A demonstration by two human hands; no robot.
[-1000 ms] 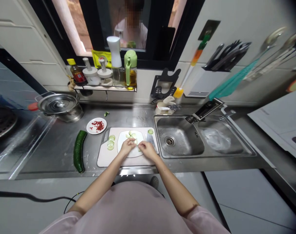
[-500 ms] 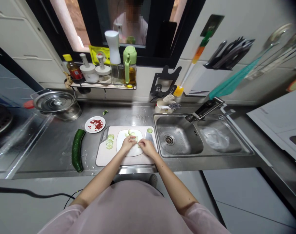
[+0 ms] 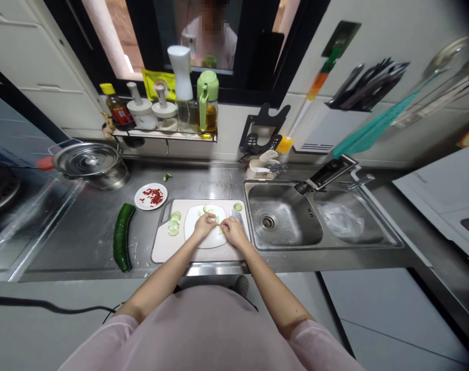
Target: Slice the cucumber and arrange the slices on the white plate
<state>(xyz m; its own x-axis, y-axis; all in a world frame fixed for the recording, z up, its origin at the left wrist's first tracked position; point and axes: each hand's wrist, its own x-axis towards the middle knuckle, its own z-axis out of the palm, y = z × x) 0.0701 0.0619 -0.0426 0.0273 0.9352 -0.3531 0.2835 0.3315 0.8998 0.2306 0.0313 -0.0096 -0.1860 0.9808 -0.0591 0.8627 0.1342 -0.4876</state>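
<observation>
My left hand [image 3: 204,226] and my right hand [image 3: 232,230] meet over a white plate [image 3: 203,240] that lies on the pale cutting board [image 3: 167,250]. Both have their fingers curled and pinched on pale green cucumber slices [image 3: 217,220] between them. More slices lie on the plate's far side [image 3: 205,208] and in a small stack on the board's left [image 3: 174,224]. A single slice [image 3: 238,207] rests at the board's far right corner, beside a knife blade [image 3: 238,217] partly hidden by my right hand.
A whole dark cucumber [image 3: 122,236] lies left of the board, a small plate of red chilli pieces [image 3: 150,196] behind it. A lidded pot [image 3: 90,164] stands at far left, a steel sink [image 3: 296,221] right of the board. Bottles fill a shelf [image 3: 165,135]; a person's reflection shows in the window.
My two hands have drawn slightly closer together over the plate. Nothing else has moved.
</observation>
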